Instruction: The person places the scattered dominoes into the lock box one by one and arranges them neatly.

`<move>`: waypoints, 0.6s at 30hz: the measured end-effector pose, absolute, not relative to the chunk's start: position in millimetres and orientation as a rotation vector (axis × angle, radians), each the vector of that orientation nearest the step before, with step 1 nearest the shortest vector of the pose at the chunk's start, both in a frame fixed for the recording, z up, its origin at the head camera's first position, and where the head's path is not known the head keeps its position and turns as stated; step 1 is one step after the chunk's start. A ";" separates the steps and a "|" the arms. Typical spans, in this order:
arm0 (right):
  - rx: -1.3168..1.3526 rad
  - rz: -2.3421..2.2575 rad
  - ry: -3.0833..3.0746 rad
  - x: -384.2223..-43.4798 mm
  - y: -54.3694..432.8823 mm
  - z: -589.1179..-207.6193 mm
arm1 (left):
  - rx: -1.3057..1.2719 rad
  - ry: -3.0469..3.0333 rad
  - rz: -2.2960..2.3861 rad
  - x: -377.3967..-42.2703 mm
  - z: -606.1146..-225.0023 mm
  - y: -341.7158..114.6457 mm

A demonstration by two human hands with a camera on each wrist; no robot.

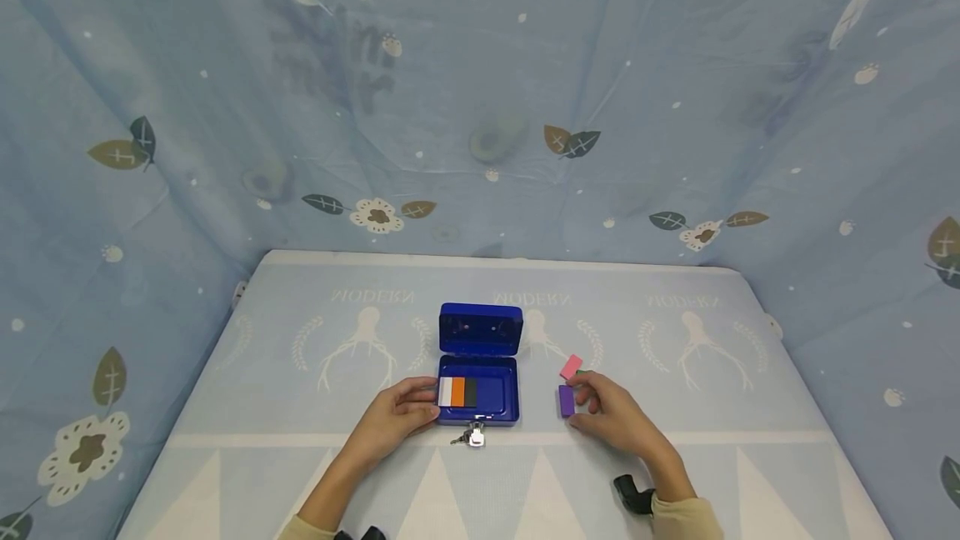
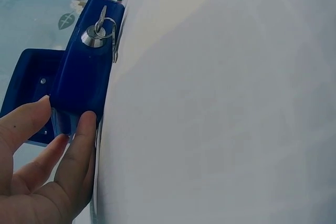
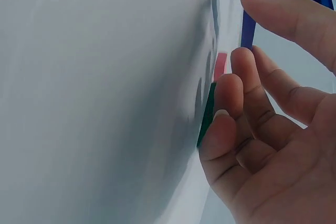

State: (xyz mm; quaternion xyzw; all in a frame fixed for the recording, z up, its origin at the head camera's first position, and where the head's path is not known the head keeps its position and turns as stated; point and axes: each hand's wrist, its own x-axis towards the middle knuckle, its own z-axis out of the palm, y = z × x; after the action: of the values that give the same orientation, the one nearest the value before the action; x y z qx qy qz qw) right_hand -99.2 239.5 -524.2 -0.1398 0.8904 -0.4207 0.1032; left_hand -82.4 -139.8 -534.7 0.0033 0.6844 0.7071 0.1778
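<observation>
an open blue box [image 1: 497, 397] sits on the table [image 1: 247, 407], about midway between its left and right edges, lid raised toward the far edge; a white block [image 1: 446, 392], an orange block [image 1: 458, 392] and a dark block [image 1: 470, 392] line up inside along its left wall, keys [image 1: 460, 438] hanging in front; the left hand [image 1: 396, 417], fingers relaxed, touches that left side; the right hand [image 1: 611, 413] pinches a purple block [image 1: 566, 401] between thumb and fingertips, near a pink block [image 1: 571, 367] and a partly hidden green block [image 3: 207, 114]
</observation>
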 end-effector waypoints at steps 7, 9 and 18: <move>-0.472 -1.241 2.645 -101.9 225.8 -521.8 | 0.009 1.944 1.999 -81.8 -534.2 -139.4; -0.491 -1.234 2.651 -102.8 222.2 -520.8 | 0.010 1.949 1.999 -81.3 -533.5 -139.4; -0.568 -1.231 2.643 -108.8 209.9 -519.4 | 0.010 1.946 2.000 -81.8 -533.4 -139.5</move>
State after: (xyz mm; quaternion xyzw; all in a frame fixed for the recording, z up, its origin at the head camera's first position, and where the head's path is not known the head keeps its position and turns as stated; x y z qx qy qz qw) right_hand -108.8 209.9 -519.4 -0.1906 0.8865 -0.4130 0.0855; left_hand -81.8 -139.5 -533.4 0.0034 0.6866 0.7057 0.1747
